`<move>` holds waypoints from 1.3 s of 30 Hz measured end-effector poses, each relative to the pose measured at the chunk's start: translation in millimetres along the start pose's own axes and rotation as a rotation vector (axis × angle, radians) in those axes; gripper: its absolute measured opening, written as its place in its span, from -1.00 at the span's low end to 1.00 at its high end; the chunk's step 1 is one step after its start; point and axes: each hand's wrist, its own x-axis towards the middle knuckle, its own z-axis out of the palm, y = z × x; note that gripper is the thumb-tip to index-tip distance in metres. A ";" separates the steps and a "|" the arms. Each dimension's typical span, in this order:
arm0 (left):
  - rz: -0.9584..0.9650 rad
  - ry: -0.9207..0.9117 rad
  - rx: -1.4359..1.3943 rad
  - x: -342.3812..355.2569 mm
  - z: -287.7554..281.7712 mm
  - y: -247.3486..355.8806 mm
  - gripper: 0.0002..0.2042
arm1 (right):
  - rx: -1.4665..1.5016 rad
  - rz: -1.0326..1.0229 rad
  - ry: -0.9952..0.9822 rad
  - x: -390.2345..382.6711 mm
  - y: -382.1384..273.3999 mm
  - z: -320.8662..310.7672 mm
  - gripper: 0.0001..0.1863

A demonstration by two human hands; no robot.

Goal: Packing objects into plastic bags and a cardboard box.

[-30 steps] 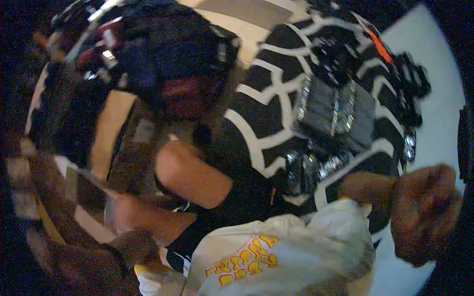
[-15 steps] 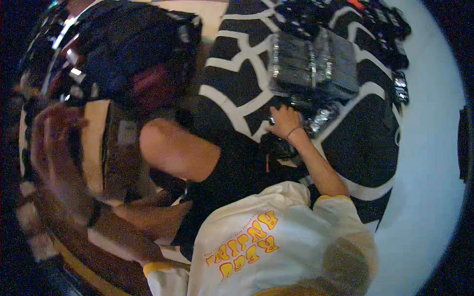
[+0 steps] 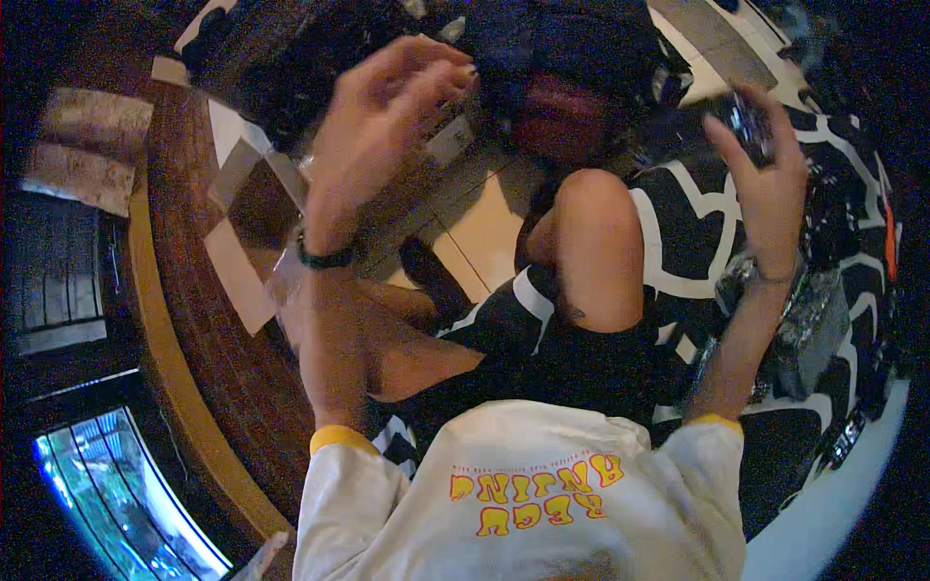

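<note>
My left hand (image 3: 397, 97) is raised at the upper left over the floor, with a dark band on its wrist. Its fingers are bent toward the right and smeared by motion, so I cannot make out anything in them. My right hand (image 3: 770, 184) is up at the right, above the black and white patterned cloth (image 3: 683, 232). Between its thumb and fingers is a dark glossy packet (image 3: 751, 126), partly blurred. Behind it, a dark heap of fabric (image 3: 581, 48) with a maroon part (image 3: 562, 116) lies at the top.
Cardboard flaps (image 3: 242, 276) stand open beside my left forearm. Clear plastic-wrapped packages (image 3: 814, 310) lie on the cloth at the right. My bent knee (image 3: 596, 223) rises in the middle. A window (image 3: 126, 494) shows at the lower left, beyond a brown ledge (image 3: 194, 387).
My view has swung to the left. My right hand has lifted from beside the wrapped packages with a dark glossy packet. My left hand has come up into clearer view.
</note>
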 end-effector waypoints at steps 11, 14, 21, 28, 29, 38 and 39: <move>-0.228 -0.207 -0.041 -26.4 2.2 -33.7 -0.30 | 0.715 -0.215 -0.635 44.2 -85.1 128.1 -0.53; -0.277 -0.205 0.111 -29.8 -13.6 -35.9 -0.32 | 0.741 -0.099 -0.615 35.9 -77.2 147.4 -0.58; -0.311 -0.239 0.135 -34.3 -24.3 -41.9 -0.25 | 0.563 -0.018 -0.335 15.7 -71.5 159.0 -0.70; -0.076 0.087 -0.271 -31.7 -19.0 -43.2 -0.22 | 0.784 0.271 -0.198 25.0 -54.6 149.2 -0.67; -0.093 0.173 -0.360 -32.3 -16.8 -40.4 -0.25 | 0.935 0.338 -0.207 24.2 -54.9 147.9 -0.65; 0.112 0.354 -0.745 -28.7 6.3 -42.7 -0.17 | 1.476 0.476 -0.698 6.1 -66.5 151.6 -0.43; 0.118 0.344 -0.674 -26.8 10.8 -44.6 -0.15 | 1.433 0.675 -0.670 2.2 -69.7 154.6 -0.52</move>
